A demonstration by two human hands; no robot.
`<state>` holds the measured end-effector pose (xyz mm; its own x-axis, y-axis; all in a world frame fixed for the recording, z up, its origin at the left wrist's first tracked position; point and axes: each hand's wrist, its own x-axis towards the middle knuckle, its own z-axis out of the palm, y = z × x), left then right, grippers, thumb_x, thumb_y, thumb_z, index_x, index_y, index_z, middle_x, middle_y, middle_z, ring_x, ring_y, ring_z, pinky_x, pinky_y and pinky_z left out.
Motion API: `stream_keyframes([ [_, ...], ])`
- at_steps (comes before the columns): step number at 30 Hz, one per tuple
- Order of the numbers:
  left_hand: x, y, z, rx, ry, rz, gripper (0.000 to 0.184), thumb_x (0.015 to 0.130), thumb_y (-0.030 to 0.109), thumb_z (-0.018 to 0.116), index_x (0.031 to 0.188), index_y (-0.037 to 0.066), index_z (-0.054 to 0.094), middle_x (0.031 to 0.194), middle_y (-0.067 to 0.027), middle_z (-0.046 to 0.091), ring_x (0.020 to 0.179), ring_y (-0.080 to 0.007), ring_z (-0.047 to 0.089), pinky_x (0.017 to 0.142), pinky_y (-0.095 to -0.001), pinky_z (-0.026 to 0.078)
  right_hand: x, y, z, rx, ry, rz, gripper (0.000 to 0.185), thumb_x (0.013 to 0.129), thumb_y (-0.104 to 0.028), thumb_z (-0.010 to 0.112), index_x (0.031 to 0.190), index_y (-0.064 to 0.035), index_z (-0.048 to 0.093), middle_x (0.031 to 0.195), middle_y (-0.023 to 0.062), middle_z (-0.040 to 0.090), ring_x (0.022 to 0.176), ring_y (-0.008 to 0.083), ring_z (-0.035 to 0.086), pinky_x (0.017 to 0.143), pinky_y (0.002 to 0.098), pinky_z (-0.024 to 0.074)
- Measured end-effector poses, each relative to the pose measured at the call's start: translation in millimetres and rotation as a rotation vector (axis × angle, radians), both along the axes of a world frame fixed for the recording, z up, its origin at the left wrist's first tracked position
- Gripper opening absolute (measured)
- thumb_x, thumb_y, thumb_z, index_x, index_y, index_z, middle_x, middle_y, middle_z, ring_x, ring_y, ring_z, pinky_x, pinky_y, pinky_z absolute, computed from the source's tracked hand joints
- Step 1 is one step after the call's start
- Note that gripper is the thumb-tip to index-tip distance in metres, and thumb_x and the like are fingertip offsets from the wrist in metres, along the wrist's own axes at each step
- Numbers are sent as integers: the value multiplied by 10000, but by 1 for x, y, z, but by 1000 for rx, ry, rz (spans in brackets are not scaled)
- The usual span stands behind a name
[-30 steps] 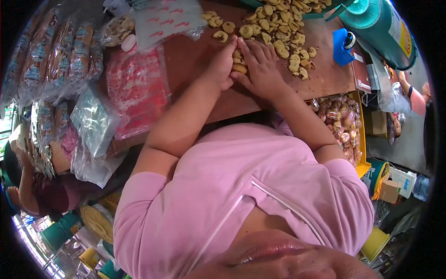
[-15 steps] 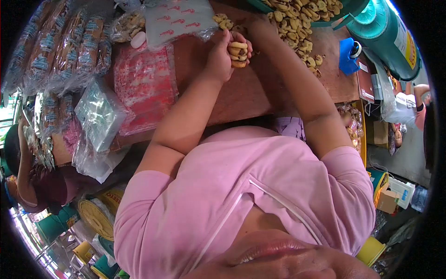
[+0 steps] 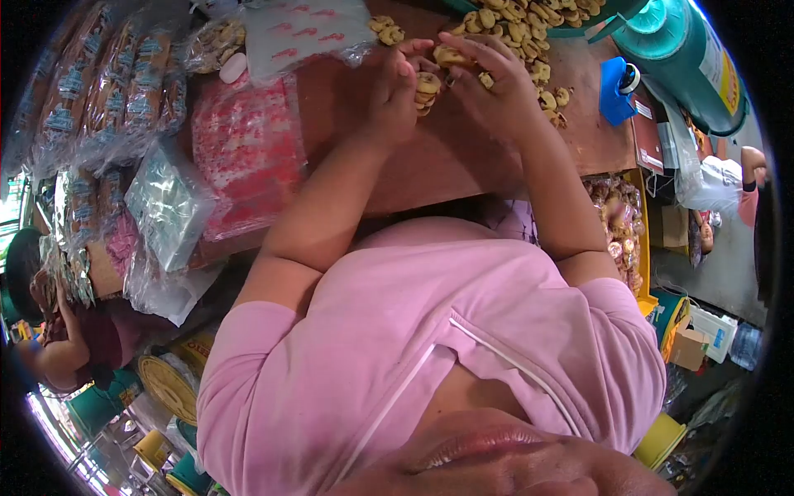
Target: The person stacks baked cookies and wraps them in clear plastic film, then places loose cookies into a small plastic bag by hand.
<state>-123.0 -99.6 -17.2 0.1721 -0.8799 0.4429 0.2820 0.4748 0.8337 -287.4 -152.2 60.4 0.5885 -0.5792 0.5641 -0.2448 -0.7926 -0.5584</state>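
**Stack (image 3: 427, 89) held at left, cookies (image 3: 452, 56) at right**

The stack is gripped by the left hand (image 3: 392, 97), its fingers curled around the side; it is probably held this way so that the column does not slip apart. By the right hand (image 3: 506, 93), a cookie is pinched between fingers and thumb, just beside the stack, and another is tucked near the palm; whether more are hidden there cannot be told. Both hands are held close together over the desk (image 3: 447, 165), apparently so that little reach is needed between them.

The pile (image 3: 533, 41) is spread beyond the right hand, towards the basin (image 3: 622, 26), seemingly to be within easy reach. A few cookies are set apart past the left hand. Printed bags (image 3: 308, 35) and a red packet (image 3: 248, 153) are laid flat at the left, perhaps to leave the middle free for handling.
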Motion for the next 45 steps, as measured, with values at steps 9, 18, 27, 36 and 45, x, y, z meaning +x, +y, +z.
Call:
stream_keyframes([
  [9, 5, 6, 9, -32, -274, 130, 554, 1079, 495, 362, 1197, -11, 556, 1045, -67, 630, 967, -134, 587, 855, -277, 489, -2, 15, -6, -106, 154, 55, 299, 877, -115, 696, 1176, -111, 694, 1161, 127, 680, 1083, 354, 615, 968, 435, 499],
  [18, -3, 13, 27, 469, -36, 54, 651, 1026, 633, 370, 1149, 34, 596, 1028, -67, 645, 889, -140, 632, 789, -307, 552, 2, 35, -30, -278, 291, -121, 755, 784, -303, 806, 1449, -127, 495, 1385, 126, 551, 1285, 356, 481, 1092, 479, 374],
  [27, -17, 10, 16, 752, 397, -350, 624, 1015, 652, 338, 1228, 121, 589, 1111, -64, 676, 976, -186, 693, 776, -347, 602, -9, 48, -45, -307, 342, -173, 895, 769, -442, 787, 1511, -115, 411, 1376, 141, 514, 1243, 356, 479, 1075, 499, 358],
  [36, -18, 51, 6, 776, 483, -497, 607, 1024, 633, 347, 1291, 130, 559, 1196, -75, 650, 1037, -189, 671, 772, -321, 591, -20, 73, -47, -222, 341, -108, 872, 808, -511, 744, 1494, -73, 431, 1270, 242, 555, 1201, 419, 513, 1048, 531, 390],
  [45, 170, 132, 17, 313, -1328, 637, 494, 867, 341, 744, 1255, 59, 626, 1343, -188, 575, 1291, -355, 510, 1112, -441, 392, -16, 90, -69, 257, 307, 274, 872, 787, -354, 827, 1517, -108, 418, 1359, 210, 560, 1251, 430, 518, 1094, 474, 408],
])
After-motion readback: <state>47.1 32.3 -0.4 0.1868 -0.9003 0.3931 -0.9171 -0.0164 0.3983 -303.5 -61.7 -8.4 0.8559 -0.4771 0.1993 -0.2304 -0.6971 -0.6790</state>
